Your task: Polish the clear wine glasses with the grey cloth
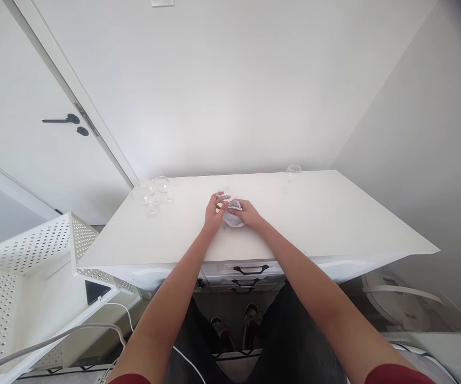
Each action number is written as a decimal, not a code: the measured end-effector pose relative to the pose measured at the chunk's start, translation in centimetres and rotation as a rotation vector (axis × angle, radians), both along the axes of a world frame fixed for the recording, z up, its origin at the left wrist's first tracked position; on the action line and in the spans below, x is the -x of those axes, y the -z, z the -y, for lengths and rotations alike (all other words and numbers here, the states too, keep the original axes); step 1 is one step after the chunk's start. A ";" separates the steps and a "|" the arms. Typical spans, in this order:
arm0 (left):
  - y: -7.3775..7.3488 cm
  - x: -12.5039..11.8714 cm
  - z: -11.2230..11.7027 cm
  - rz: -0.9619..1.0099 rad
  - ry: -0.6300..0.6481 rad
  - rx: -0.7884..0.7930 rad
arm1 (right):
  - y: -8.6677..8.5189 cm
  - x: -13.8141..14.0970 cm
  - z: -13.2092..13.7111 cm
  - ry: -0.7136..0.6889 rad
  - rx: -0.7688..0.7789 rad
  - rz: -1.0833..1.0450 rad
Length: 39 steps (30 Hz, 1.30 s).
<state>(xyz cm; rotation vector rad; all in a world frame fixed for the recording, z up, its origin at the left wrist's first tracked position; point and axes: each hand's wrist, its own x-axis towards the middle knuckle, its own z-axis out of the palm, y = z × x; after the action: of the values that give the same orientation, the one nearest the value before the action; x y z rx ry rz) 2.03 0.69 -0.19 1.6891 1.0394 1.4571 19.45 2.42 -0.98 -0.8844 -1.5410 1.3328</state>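
At the middle of the white table, your left hand has its fingers curled round a glass, and your right hand clenches a cloth against it. The wiping looks partway: three glasses stand at the far left corner and a lone glass by the far edge, wiped or not I cannot tell. Beyond are a bare wall and a door.

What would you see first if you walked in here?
Your eye goes first to the middle of the white table, where the left hand holds a clear glass and the right hand holds a pale cloth against it. Next comes the cluster of glasses at the back left corner. A lone glass stands far off at the back right.
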 end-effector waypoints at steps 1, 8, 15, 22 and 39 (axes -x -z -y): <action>0.0 0.0 0.1 -0.003 -0.014 -0.018 | 0.0 0.0 0.0 -0.026 0.051 -0.027; -0.4 0.2 1.0 -0.028 -0.062 -0.116 | -0.4 -0.5 0.2 -0.011 0.050 -0.045; -0.2 0.2 0.6 -0.004 -0.067 -0.105 | -0.4 -0.2 0.4 0.064 -0.244 0.130; 0.1 0.3 0.6 0.019 -0.064 -0.112 | -0.2 -0.2 -0.1 0.068 -0.148 0.052; 0.0 -0.5 1.0 0.025 0.122 -0.071 | 1.1 -2.4 -1.8 1.023 0.011 0.047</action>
<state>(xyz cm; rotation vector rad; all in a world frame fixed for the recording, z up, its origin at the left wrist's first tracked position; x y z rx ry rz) 2.50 -0.36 -0.16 1.7479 0.8647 1.4477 21.88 4.26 -2.09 -1.4396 -0.8562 0.5641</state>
